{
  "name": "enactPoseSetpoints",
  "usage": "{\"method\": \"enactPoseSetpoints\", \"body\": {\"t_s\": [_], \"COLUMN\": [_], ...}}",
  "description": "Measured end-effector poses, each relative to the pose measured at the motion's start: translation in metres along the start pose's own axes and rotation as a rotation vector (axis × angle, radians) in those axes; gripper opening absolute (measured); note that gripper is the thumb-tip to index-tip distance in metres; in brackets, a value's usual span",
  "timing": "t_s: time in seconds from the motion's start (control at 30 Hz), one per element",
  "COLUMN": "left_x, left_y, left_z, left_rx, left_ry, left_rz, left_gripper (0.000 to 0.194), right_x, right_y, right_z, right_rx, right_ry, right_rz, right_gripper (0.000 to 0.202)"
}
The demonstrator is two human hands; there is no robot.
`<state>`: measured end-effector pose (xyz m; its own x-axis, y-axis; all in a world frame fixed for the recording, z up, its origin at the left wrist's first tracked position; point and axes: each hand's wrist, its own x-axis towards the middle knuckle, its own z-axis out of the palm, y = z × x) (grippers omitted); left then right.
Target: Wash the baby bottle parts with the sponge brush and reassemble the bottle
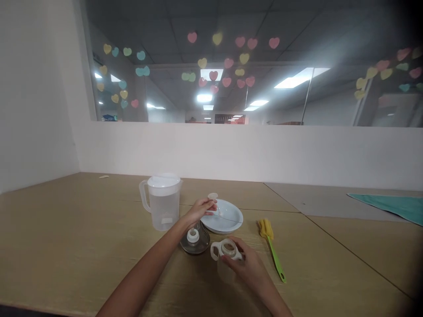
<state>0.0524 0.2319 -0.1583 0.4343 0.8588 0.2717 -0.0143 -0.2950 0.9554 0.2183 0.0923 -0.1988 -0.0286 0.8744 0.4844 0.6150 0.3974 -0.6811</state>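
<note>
On the tabletop [99, 237], a jug [164, 207] stands left of the white bowl [228, 225], toward the far edge. Nearer the front edge, the two-handled bottle [227, 266] is upright between the right hand's [243, 262] thumb and fingers, clamped around its neck. The left hand's [203, 208] fingertips pinch a small clear piece [213, 196] beside the bowl's rim.

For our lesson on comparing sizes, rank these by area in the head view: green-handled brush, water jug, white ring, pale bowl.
Largest to smallest:
1. Water jug
2. Pale bowl
3. Green-handled brush
4. White ring
</note>
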Motion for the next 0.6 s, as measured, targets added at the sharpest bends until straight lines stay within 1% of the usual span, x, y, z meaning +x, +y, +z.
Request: {"method": "enactPoseSetpoints", "body": {"t_s": [0.07,0.13,0.23,0.3,0.4,0.5,0.6], "left_x": [-0.010,-0.019,-0.030,-0.034,-0.037,-0.039,-0.042], "left_y": [0.011,0.020,0.030,0.032,0.029,0.023,0.019], "left_z": [0.002,0.005,0.011,0.014,0.020,0.028,0.035], "left_rx": [-0.083,-0.171,-0.321,-0.386,-0.452,-0.486,-0.487], "left_ry": [-0.030,-0.042,-0.022,-0.024,-0.047,-0.012,0.034], "left_rz": [0.011,0.024,0.033,0.033,0.053,0.089,0.114], "left_gripper": [0.049,0.048,0.044,0.042,0.040,0.040,0.039], "right_x": [0.012,0.025,0.040,0.044,0.044,0.042,0.040], "right_y": [-0.006,-0.010,-0.008,-0.003,0.006,0.016,0.025], "right_z": [0.002,0.001,-0.002,-0.002,0.001,0.009,0.017], "right_rx": [-0.072,-0.150,-0.253,-0.290,-0.306,-0.301,-0.279], "right_ry": [-0.066,-0.117,-0.138,-0.114,-0.059,0.012,0.076], "right_rz": [0.017,0.046,0.023,-0.055,-0.173,-0.252,-0.296], "right_gripper": [0.037,0.039,0.039,0.037,0.035,0.036,0.038]}}
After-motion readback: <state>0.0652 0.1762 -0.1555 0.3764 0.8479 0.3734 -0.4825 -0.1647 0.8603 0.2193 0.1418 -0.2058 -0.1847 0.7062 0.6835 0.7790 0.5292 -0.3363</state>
